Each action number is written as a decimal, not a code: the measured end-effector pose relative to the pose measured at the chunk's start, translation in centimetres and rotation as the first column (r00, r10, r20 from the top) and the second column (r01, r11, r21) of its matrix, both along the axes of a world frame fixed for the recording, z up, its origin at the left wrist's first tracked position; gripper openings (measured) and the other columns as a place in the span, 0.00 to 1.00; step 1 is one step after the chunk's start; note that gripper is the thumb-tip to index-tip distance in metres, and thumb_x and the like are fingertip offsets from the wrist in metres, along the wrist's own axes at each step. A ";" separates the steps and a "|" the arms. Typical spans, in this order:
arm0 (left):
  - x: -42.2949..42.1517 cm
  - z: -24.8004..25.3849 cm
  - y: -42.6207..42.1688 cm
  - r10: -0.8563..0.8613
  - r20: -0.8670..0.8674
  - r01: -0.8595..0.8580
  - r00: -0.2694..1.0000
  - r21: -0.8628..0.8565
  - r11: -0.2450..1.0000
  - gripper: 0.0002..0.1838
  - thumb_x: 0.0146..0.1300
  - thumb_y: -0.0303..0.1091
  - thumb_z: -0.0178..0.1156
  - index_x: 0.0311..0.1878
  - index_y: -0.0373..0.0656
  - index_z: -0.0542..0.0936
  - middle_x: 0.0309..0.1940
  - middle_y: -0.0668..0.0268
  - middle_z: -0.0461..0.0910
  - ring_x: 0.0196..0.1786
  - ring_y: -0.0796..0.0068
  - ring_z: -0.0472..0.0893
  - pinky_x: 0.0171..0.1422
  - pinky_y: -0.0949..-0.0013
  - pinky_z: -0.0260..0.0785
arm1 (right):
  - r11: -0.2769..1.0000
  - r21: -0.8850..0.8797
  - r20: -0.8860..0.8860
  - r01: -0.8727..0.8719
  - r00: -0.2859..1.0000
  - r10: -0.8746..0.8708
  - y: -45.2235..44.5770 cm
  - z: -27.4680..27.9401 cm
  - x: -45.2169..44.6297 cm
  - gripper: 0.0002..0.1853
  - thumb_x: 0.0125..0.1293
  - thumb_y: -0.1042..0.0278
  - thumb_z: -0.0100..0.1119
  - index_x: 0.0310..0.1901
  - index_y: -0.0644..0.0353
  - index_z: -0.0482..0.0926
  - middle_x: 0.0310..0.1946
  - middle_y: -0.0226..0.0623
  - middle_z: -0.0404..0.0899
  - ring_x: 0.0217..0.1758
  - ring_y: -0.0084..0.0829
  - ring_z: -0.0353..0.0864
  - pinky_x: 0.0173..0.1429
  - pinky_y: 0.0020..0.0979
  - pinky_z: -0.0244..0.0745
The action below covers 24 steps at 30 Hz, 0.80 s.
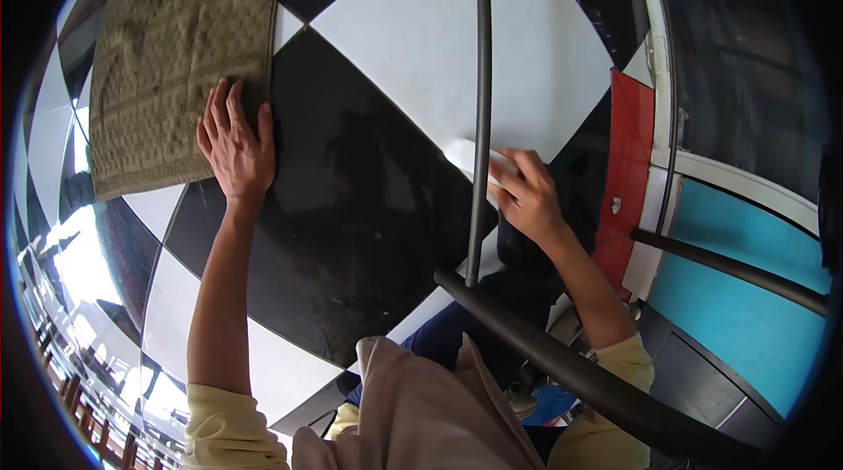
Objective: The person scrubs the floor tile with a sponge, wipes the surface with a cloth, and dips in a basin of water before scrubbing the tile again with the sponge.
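My left hand (pixel 235 147) lies flat with its fingers stretched out on the near right corner of an olive-green woven mat (pixel 189 39). Its thumb points up along the mat's edge, beside a large black tile (pixel 342 180). My right hand (pixel 529 193) is closed around a small white object (pixel 463 154), whose kind I cannot make out. That object rests on or just over the border between the black tile and a white tile (pixel 457 39). A thin dark vertical bar (pixel 482 101) crosses in front of it and hides part of it.
A thick dark rail (pixel 571 369) runs from the middle toward the lower right, close to my right arm. To the right stand a red panel (pixel 625 154), a turquoise panel (pixel 729 268) and a second dark bar (pixel 738 270). Light reflects off shiny tiles (pixel 88 268) at left.
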<state>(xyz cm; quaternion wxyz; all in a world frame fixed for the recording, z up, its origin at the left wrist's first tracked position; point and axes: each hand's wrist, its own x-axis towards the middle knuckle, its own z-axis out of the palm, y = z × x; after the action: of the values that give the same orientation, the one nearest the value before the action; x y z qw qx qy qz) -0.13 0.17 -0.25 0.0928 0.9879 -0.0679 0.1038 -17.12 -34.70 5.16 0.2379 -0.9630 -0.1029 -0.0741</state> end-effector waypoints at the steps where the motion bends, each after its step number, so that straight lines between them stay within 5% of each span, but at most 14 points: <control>1: -0.1 -0.1 0.0 -0.004 -0.012 0.004 1.000 -0.009 1.000 0.28 0.72 0.51 0.48 0.69 0.48 0.66 0.72 0.62 0.62 0.76 0.62 0.57 0.80 0.52 0.41 | 1.000 0.005 -0.022 0.005 1.000 -0.005 -0.4 0.3 -1.1 0.24 0.51 0.80 0.67 0.53 0.55 0.83 0.44 0.41 0.77 0.46 0.41 0.78 0.47 0.37 0.78; 24: 0.0 -0.3 0.1 -0.010 0.000 0.010 1.000 -0.003 1.000 0.28 0.72 0.52 0.47 0.69 0.48 0.65 0.72 0.62 0.62 0.76 0.62 0.58 0.80 0.51 0.41 | 0.996 -0.001 0.002 0.091 0.996 -0.091 -0.4 0.1 -2.2 0.24 0.53 0.77 0.69 0.54 0.53 0.83 0.44 0.41 0.77 0.44 0.42 0.78 0.47 0.39 0.76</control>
<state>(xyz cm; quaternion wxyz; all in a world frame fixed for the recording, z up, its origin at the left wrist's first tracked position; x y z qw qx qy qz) -0.16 0.31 -0.59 0.0947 0.9875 -0.0725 0.1033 -19.28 -35.13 5.28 0.2336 -0.9667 -0.0592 -0.0860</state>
